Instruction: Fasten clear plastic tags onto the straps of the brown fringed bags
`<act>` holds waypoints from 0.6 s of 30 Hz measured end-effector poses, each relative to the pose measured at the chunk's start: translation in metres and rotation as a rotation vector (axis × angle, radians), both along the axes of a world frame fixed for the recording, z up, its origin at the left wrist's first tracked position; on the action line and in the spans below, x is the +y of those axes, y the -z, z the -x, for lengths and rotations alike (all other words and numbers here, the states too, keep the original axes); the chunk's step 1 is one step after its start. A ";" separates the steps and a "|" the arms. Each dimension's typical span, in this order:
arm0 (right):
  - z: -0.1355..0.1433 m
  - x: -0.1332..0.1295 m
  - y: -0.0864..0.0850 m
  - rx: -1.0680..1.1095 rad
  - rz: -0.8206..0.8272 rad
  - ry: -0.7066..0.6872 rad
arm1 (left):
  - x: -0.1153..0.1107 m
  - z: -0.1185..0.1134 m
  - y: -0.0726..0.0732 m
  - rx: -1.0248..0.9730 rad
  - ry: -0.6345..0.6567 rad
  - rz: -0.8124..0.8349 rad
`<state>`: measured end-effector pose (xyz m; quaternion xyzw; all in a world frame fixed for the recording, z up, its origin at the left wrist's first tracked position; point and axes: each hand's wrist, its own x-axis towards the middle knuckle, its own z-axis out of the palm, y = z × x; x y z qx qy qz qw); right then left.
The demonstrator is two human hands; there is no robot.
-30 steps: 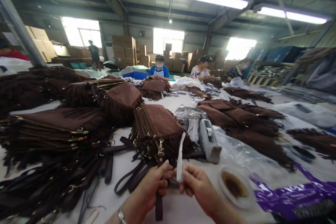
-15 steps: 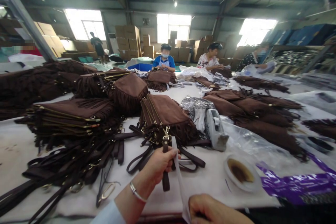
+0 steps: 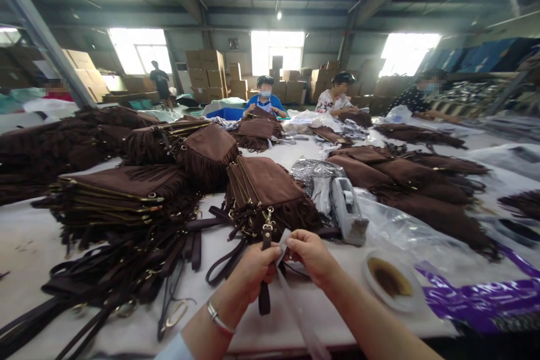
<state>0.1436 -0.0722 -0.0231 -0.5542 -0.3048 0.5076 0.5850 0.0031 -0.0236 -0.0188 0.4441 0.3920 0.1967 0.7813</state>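
Closed around a brown wrist strap with a gold clasp, my left hand also pinches a pale translucent strip against it. My right hand pinches the strip's upper end, close beside the left fingertips. The strip hangs down toward the table's front edge. Just beyond my hands, a stack of brown fringed pouches leans with gold zippers showing. The strap's clasp lies against the front of that stack.
More fringed pouches and tangled straps lie left. At right are a tape dispenser, a tape roll, plastic bags and a purple bag. Several people sit across the table; another stands farther back.
My right hand has moved up and forward from the table's front edge to the strip's upper end beside my left hand. The view has tilted slightly upward.
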 end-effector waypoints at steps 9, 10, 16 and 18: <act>-0.003 -0.007 -0.001 -0.343 0.025 0.099 | -0.007 -0.016 -0.001 0.163 -0.079 -0.243; -0.003 -0.006 -0.001 -0.354 0.024 0.107 | -0.007 -0.018 0.000 0.170 -0.085 -0.251; -0.003 -0.007 0.001 -0.199 -0.004 0.109 | -0.007 -0.013 -0.001 0.145 -0.085 -0.241; -0.003 -0.008 0.001 0.001 -0.014 0.072 | -0.005 -0.011 -0.002 0.119 -0.062 -0.208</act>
